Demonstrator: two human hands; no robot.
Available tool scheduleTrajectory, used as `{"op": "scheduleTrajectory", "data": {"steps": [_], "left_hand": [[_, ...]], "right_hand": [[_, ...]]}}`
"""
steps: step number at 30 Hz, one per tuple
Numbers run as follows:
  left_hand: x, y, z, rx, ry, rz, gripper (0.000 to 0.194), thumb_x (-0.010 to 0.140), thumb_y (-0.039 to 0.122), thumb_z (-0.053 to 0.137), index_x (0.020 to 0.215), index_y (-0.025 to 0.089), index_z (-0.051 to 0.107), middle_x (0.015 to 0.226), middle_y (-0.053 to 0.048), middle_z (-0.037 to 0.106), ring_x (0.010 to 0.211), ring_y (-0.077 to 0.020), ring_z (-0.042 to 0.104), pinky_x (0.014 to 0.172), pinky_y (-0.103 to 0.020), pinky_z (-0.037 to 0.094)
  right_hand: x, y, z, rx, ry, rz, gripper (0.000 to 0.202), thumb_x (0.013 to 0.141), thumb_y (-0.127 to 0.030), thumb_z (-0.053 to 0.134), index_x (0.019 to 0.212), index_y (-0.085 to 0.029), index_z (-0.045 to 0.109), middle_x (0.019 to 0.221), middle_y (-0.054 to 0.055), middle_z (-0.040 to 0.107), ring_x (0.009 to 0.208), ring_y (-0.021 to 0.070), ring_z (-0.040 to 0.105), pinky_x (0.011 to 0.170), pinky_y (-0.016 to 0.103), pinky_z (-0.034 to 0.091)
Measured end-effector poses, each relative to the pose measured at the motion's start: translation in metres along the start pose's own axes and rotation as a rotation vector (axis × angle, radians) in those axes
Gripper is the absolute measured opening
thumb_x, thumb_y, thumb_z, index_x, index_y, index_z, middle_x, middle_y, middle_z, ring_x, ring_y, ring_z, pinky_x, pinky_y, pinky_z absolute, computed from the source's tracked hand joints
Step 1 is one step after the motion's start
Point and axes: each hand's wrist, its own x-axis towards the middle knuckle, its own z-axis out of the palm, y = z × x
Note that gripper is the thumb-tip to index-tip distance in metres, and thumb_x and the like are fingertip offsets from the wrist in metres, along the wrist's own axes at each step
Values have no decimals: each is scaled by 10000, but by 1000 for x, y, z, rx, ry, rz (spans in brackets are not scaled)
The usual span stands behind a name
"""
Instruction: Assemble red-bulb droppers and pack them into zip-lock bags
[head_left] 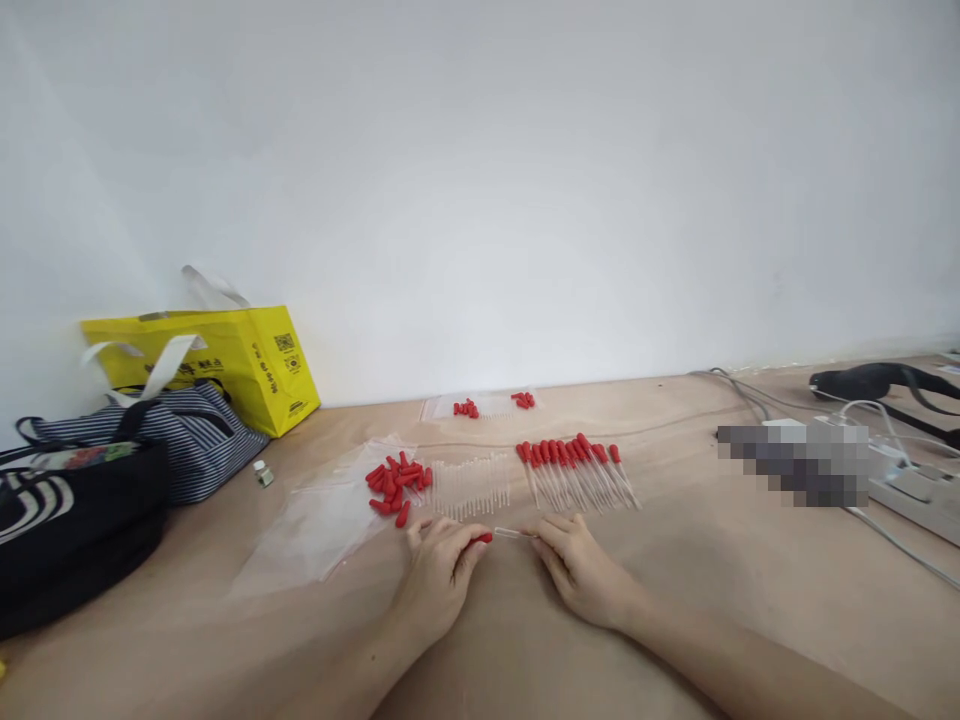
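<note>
Between the fingers of my left hand is a red rubber bulb, its open end toward the right. My right hand pinches a clear glass dropper tube, whose end points at the bulb with a small gap between them. Just beyond my left hand lies a loose pile of red rubber bulbs. A row of bare glass tubes rests beside that pile. Farther right, several droppers with red bulbs fitted lie side by side on the table.
Clear plastic bags lie at left, and another bag with red bulbs and tubes is by the wall. A small bottle, yellow bag, striped bag and black bag stand left. A power strip and cables lie right.
</note>
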Motion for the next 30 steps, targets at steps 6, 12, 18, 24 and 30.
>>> {"op": "scheduleTrajectory", "data": {"steps": [6,12,18,24,30], "left_hand": [[0,3,1,-29,27,-20,174,841,239,414,851,247,588,795,13,654,785,-184,559,812,-421,275],[-1,7,3,-94,44,-62,162,830,270,435,820,248,595,792,19,657,776,-183,573,808,-408,300],[-3,11,2,-32,64,57,163,831,249,433,774,230,584,716,17,644,729,-174,564,825,-425,279],[-6,16,-1,28,65,165,193,844,220,397,757,215,569,657,3,620,698,-170,542,854,-443,246],[-8,19,-1,44,39,217,157,831,186,410,773,214,552,668,13,625,700,-166,547,866,-438,238]], "right_hand": [[-1,-1,2,-14,21,-33,311,849,-97,322,1064,-221,510,887,39,605,807,150,530,728,289,324],[1,2,5,-115,107,-109,237,854,-150,357,939,-225,566,730,2,589,658,124,482,672,269,267],[2,12,5,-384,210,-379,300,767,-42,323,868,-154,582,601,0,524,523,102,392,632,293,214],[2,10,2,-429,233,-444,275,736,-51,341,845,-147,575,577,-10,514,505,96,382,615,294,201],[5,4,2,-358,214,-443,252,724,-54,347,785,-148,572,570,-11,510,508,97,382,593,279,200]]}}
